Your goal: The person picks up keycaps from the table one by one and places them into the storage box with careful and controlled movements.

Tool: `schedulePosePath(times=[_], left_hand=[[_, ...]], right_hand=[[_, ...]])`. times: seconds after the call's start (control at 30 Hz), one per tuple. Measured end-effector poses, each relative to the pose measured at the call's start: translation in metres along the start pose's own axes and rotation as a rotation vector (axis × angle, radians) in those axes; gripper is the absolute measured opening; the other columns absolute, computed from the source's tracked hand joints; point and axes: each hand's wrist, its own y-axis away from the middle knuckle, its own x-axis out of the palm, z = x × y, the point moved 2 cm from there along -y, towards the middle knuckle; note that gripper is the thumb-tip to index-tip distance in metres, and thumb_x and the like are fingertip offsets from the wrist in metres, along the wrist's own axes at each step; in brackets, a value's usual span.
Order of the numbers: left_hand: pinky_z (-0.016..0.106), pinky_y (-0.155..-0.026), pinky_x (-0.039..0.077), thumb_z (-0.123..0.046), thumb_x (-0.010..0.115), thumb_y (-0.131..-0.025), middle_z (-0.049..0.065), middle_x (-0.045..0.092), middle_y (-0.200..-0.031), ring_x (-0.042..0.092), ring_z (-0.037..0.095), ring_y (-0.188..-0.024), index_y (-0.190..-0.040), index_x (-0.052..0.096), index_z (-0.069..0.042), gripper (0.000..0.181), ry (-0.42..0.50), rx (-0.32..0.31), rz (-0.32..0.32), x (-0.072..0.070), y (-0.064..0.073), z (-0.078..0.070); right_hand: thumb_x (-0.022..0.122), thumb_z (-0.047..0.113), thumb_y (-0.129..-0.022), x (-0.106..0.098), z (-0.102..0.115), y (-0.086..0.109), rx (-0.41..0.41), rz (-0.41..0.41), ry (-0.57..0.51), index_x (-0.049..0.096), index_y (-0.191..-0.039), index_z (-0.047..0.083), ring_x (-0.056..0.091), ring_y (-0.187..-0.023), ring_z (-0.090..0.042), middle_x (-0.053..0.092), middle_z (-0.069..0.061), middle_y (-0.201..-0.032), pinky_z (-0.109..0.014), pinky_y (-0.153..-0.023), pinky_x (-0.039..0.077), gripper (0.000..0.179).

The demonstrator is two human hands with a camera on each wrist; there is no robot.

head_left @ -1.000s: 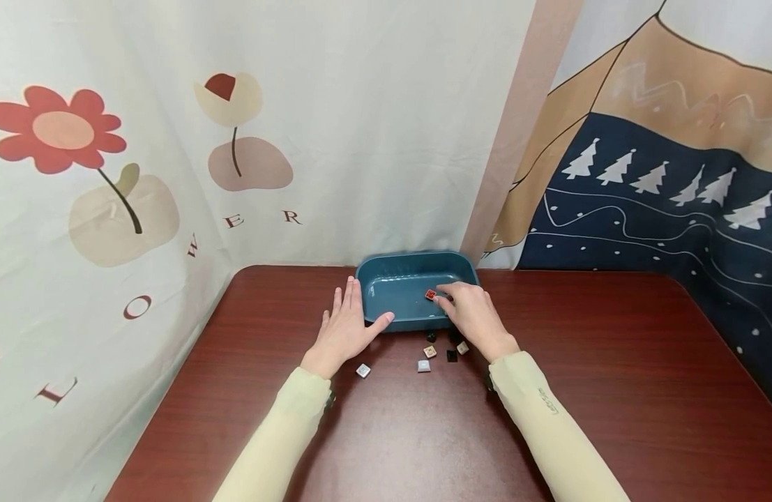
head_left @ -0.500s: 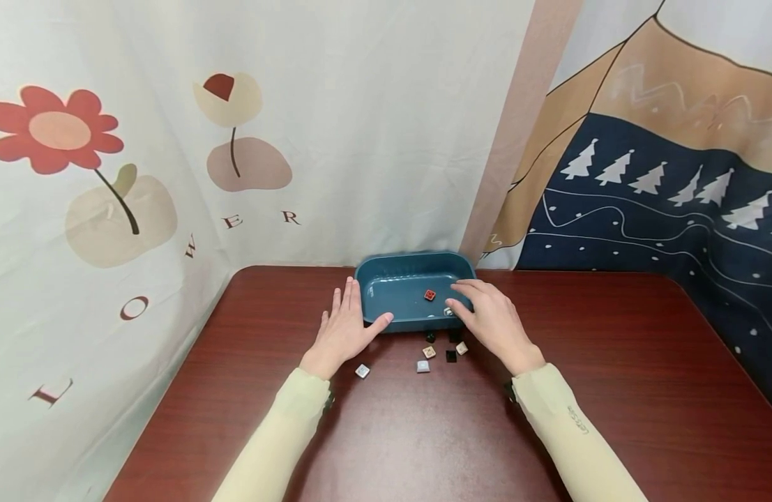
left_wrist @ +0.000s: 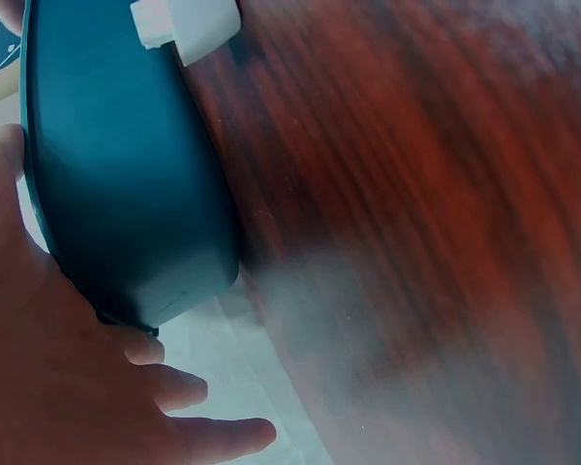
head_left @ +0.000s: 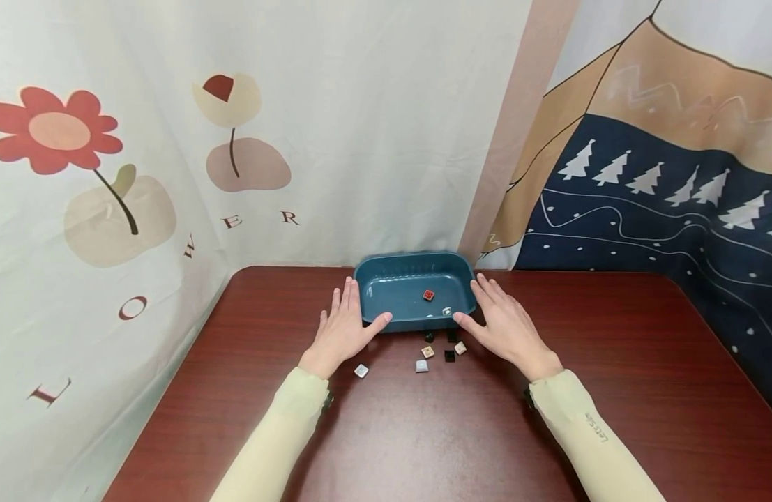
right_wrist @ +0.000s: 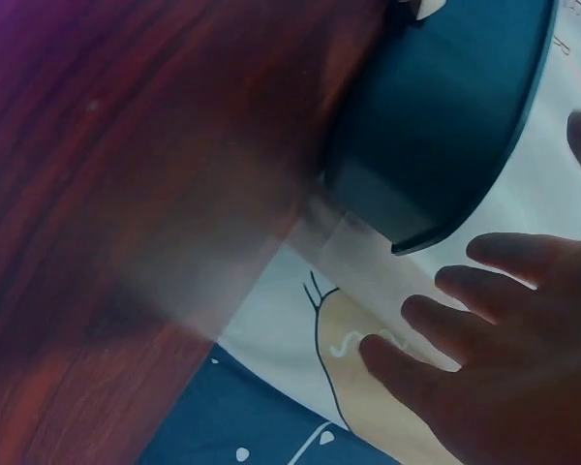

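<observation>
A dark blue rectangular tub (head_left: 417, 325) stands at the table's back edge. Inside lie a red keycap (head_left: 428, 295) and a whitish keycap (head_left: 447, 311). My left hand (head_left: 342, 331) rests at the tub's left end, fingers straight, thumb at the front rim; in the left wrist view it touches the tub (left_wrist: 126, 174). Beside the right end is my right hand (head_left: 508, 326), its fingers extended and holding nothing, thumb near the front corner. In the right wrist view, its spread fingers (right_wrist: 494, 315) look apart from the tub wall (right_wrist: 416, 155).
Several loose keycaps lie before the tub: a beige keycap (head_left: 427, 352), a paler keycap (head_left: 460, 348), a black keycap (head_left: 450, 356), a light grey keycap (head_left: 422, 366) and a white keycap (head_left: 361, 371). A printed curtain (head_left: 360, 139) hangs behind the table.
My right hand has moved out of the tub to its right end, and its fingers have straightened. The red keycap stays inside, the whitish one now in plain view. My left hand has stayed put.
</observation>
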Motion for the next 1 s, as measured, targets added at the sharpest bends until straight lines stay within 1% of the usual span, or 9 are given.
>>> schedulePosePath(times=[0.1, 0.23, 0.33, 0.5, 0.67, 0.77, 0.93, 1.0], left_hand=[[0.068, -0.12, 0.015, -0.078, 0.045, -0.095, 0.009, -0.006, -0.174, -0.004, 0.036, -0.159, -0.166, -0.003, -0.005, 0.113, 0.002, -0.005, 0.004, 0.0, 0.0, 0.001], [0.069, -0.119, 0.015, -0.078, 0.045, -0.095, 0.009, -0.005, -0.174, -0.003, 0.037, -0.159, -0.166, -0.003, -0.005, 0.112, -0.003, -0.005, 0.0, 0.0, 0.0, 0.001], [0.069, -0.119, 0.015, -0.078, 0.045, -0.095, 0.01, -0.004, -0.174, -0.001, 0.038, -0.159, -0.166, -0.002, -0.005, 0.112, -0.007, 0.003, -0.008, 0.0, 0.0, 0.001], [0.07, -0.119, 0.015, -0.079, 0.043, -0.095, 0.01, -0.004, -0.174, 0.001, 0.038, -0.159, -0.166, -0.002, -0.005, 0.112, -0.02, 0.008, -0.012, -0.001, 0.0, 0.001], [0.071, -0.118, 0.014, -0.081, 0.04, -0.094, 0.011, -0.003, -0.174, 0.005, 0.04, -0.158, -0.166, -0.001, -0.004, 0.113, -0.061, 0.012, -0.018, -0.002, 0.001, 0.001], [0.073, -0.117, 0.013, -0.082, 0.039, -0.094, 0.012, -0.003, -0.174, 0.005, 0.041, -0.158, -0.166, 0.0, -0.004, 0.113, -0.075, 0.015, -0.02, -0.004, 0.001, 0.001], [0.072, -0.118, 0.011, -0.082, 0.039, -0.094, 0.012, -0.004, -0.174, 0.002, 0.041, -0.158, -0.166, 0.001, -0.006, 0.112, -0.065, 0.016, -0.019, -0.008, 0.005, 0.002], [0.072, -0.118, 0.011, -0.083, 0.039, -0.094, 0.012, -0.003, -0.174, 0.002, 0.041, -0.158, -0.167, 0.001, -0.007, 0.112, -0.066, 0.021, -0.03, -0.009, 0.006, 0.004]], right_hand=[[0.055, 0.063, -0.099, 0.004, -0.002, -0.001, 0.032, 0.058, 0.02, 0.034, -0.159, -0.004, 0.024, -0.154, -0.043, 0.025, -0.023, -0.167, -0.065, -0.118, 0.027, 0.092], [0.05, 0.067, -0.1, 0.009, -0.002, -0.003, 0.04, 0.077, 0.036, 0.031, -0.16, -0.005, 0.023, -0.154, -0.043, 0.024, -0.023, -0.168, -0.065, -0.118, 0.025, 0.095], [0.05, 0.064, -0.102, 0.01, -0.002, -0.002, 0.033, 0.08, 0.042, 0.03, -0.159, -0.007, 0.024, -0.154, -0.042, 0.023, -0.024, -0.168, -0.065, -0.118, 0.025, 0.093], [0.055, 0.057, -0.102, 0.011, -0.002, -0.001, 0.021, 0.088, 0.051, 0.031, -0.158, -0.008, 0.026, -0.153, -0.041, 0.023, -0.024, -0.167, -0.064, -0.117, 0.028, 0.089], [0.054, 0.057, -0.103, 0.012, -0.003, -0.002, 0.015, 0.094, 0.063, 0.032, -0.157, -0.009, 0.027, -0.153, -0.042, 0.024, -0.025, -0.167, -0.064, -0.117, 0.028, 0.088], [0.053, 0.056, -0.104, 0.011, -0.002, -0.002, 0.018, 0.094, 0.06, 0.032, -0.157, -0.009, 0.027, -0.153, -0.042, 0.024, -0.025, -0.167, -0.064, -0.118, 0.027, 0.086], [0.054, 0.051, -0.105, 0.009, -0.001, -0.002, 0.012, 0.085, 0.044, 0.033, -0.156, -0.011, 0.028, -0.152, -0.043, 0.025, -0.027, -0.166, -0.064, -0.117, 0.028, 0.083], [0.054, 0.05, -0.105, 0.01, -0.001, -0.002, 0.01, 0.082, 0.039, 0.033, -0.156, -0.011, 0.028, -0.152, -0.043, 0.026, -0.028, -0.165, -0.064, -0.116, 0.029, 0.082]])
